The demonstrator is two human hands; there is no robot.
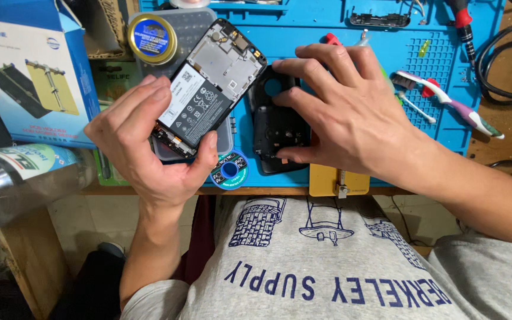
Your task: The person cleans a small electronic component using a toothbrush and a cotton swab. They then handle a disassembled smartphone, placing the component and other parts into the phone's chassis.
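My left hand (143, 148) holds an opened smartphone (208, 86) tilted up off the bench, its back removed so the dark battery and grey inner frame show. My right hand (345, 112) rests on a black phone back cover (271, 127) lying on the blue work mat (374, 41), fingers spread over its right side, thumb at its lower edge. The cover's round camera hole shows between the two hands.
A round tin with a gold rim (152, 38) and a blue box (25, 65) stand at the left. A small blue solder wick spool (230, 170) lies by the mat's front edge. A toothbrush (445, 101), a red-handled screwdriver (462, 24) and black cables (505, 59) lie at the right. A clear bottle (25, 178) lies at the near left.
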